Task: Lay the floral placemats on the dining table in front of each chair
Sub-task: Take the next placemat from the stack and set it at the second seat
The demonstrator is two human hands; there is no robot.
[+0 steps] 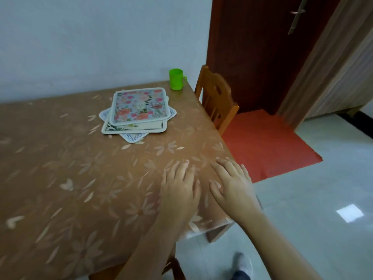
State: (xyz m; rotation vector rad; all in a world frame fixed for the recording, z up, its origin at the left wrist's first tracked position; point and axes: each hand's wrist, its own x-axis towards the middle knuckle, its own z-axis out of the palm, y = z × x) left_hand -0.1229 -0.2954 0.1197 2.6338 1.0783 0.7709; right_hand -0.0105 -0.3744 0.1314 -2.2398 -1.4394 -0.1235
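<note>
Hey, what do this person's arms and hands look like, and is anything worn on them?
Both hands are bare: the left hand and the right hand show no gloves, rings or bracelets. The left forearm and right forearm are bare too, with no sleeve, watch or band in view. Blur softens the fingers, so finer details cannot be told.

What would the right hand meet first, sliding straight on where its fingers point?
Probably the placemat stack, at its right edge; only tablecloth lies between. The right hand might just miss, reaching the green cup.
</note>
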